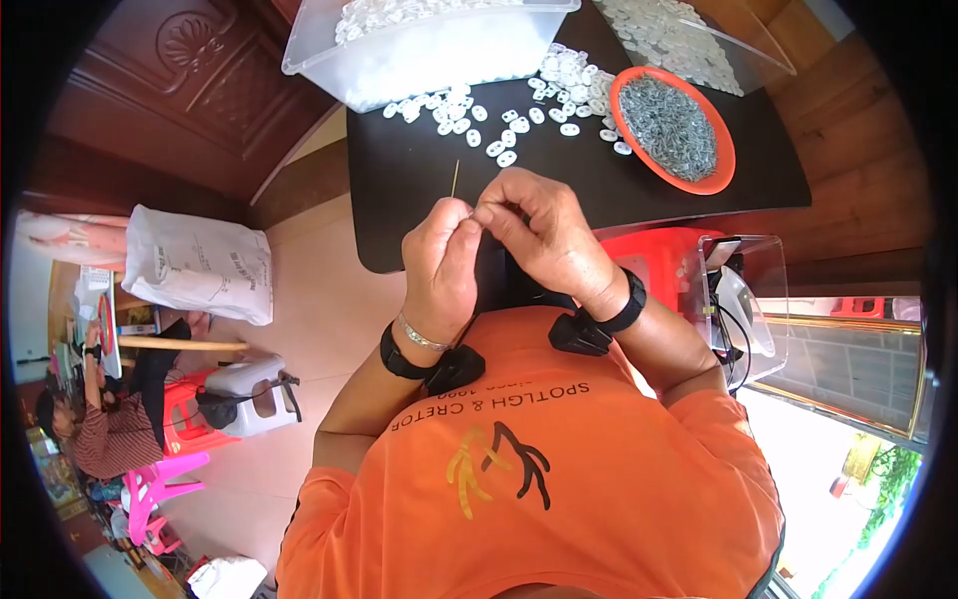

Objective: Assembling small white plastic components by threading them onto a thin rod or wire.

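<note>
My left hand (439, 262) is closed, and a thin brass-coloured rod (456, 180) sticks up from between its thumb and forefinger. Fingertip to fingertip with it, my right hand (544, 235) is pinched. Whatever lies between the right fingers is too small or hidden to make out. Both hands are held over the near edge of a dark table (389, 200). Just beyond them lie loose white oval pieces with two holes each (507, 158). To their right stands an orange dish (726, 160) heaped with small grey metal pins (669, 128).
A see-through bin (544, 45) of white pieces stands at the table's back, with another heap (659, 35) to its right. Below the right edge are a red stool (639, 258) and a see-through box (768, 299). A white sack (200, 265) and another person (115, 439) are at left.
</note>
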Tool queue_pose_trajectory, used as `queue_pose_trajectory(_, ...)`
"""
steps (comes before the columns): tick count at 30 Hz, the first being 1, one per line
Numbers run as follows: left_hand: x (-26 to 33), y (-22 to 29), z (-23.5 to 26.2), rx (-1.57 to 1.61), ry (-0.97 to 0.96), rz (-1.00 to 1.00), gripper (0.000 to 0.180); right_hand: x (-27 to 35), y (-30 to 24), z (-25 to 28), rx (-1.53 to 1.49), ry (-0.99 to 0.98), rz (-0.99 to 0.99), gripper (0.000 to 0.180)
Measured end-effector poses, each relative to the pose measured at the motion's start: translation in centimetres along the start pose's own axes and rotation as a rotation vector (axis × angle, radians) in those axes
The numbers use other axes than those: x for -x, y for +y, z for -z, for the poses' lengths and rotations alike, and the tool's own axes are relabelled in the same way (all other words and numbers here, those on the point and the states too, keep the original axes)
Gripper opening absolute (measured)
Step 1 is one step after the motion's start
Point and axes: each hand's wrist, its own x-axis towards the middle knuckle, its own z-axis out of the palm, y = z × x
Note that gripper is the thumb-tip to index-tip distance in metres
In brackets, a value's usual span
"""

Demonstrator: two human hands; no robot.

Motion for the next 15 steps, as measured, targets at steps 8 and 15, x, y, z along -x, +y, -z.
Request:
queue_pose_trajectory(8, -0.8, 0.4, 0.2, 0.135, 0.008, 0.132, 0.015, -0.3, 0.5, 2.4, 0.021, 0.075, -0.014, 0.012)
queue_pose_trajectory(15, -1.4, -0.2, 1.0, 0.369, 0.008, 0.264, 0.017, -1.3, 3.3, 14.6, 0.672, 0.323, -0.105, 0.016)
